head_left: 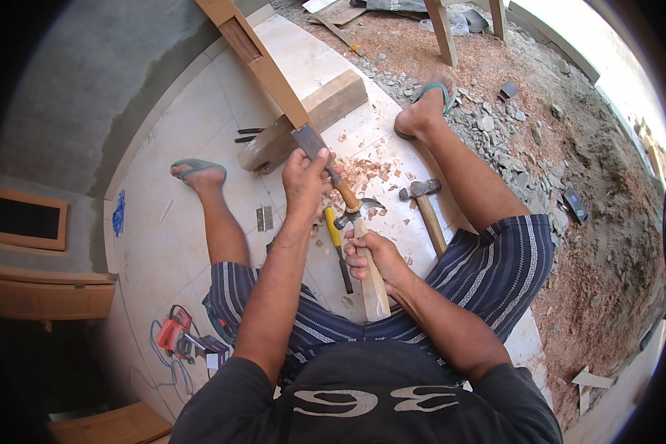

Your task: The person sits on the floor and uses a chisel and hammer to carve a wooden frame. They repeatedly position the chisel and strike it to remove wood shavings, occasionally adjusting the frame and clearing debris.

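My left hand (pixel 305 177) is closed round a chisel (pixel 342 186) with a wide dark blade and a wooden handle. Its blade lies at the near end of a long orange-brown wooden board (pixel 277 85), which has a rectangular recess farther up. The board rests across a thick timber block (pixel 314 118). In my right hand (pixel 378 260) is a claw hammer (pixel 374 296), gripped by its pale wooden handle. The hammer's head is at the butt of the chisel handle; whether they touch I cannot tell.
Wood shavings (pixel 366 175) litter the tiles beyond my hands. A second hammer (pixel 428 214) lies at the right, a yellow-and-black tool (pixel 333 228) between my legs. Left are a metal hinge (pixel 264 218), pliers (pixel 249 135) and a corded red power tool (pixel 176 333). Rubble (pixel 496 140) covers the right side.
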{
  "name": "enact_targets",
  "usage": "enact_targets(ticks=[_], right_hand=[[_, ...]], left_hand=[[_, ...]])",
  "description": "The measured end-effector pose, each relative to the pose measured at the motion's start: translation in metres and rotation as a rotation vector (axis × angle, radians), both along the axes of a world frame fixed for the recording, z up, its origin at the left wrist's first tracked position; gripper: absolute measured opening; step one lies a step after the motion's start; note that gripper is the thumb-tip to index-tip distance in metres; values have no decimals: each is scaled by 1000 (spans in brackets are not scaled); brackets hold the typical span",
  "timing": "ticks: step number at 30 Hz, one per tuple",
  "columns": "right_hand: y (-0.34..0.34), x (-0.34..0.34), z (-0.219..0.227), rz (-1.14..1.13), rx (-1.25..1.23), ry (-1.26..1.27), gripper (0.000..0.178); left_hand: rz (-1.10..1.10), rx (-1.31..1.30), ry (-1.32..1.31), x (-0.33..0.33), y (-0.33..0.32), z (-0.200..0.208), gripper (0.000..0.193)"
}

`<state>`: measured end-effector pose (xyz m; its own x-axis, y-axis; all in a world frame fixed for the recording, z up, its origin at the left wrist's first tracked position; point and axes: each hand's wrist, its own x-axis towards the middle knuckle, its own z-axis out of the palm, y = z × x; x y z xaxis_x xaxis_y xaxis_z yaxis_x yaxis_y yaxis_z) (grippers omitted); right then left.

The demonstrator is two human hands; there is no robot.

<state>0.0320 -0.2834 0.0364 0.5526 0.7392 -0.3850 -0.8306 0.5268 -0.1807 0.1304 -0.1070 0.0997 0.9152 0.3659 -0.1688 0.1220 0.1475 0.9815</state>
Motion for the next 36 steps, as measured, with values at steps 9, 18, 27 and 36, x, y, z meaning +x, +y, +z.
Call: enact_targets(ticks=[9, 18, 27, 36], right_hand=[[-6, -1, 20, -57, -109, -45, 26], [-6, 9, 23, -98, -317, -186, 33], [-10, 15, 20, -153, -369, -126, 35], [-7, 11, 20, -132, -357, -136, 36]], left_hand=[[-38, -30, -7, 3, 0, 2, 29], [-27, 152, -68, -10, 20, -23, 22], [-42, 59, -49, -2, 13, -4, 22], [-50, 19, -19, 0, 9, -8, 22]])
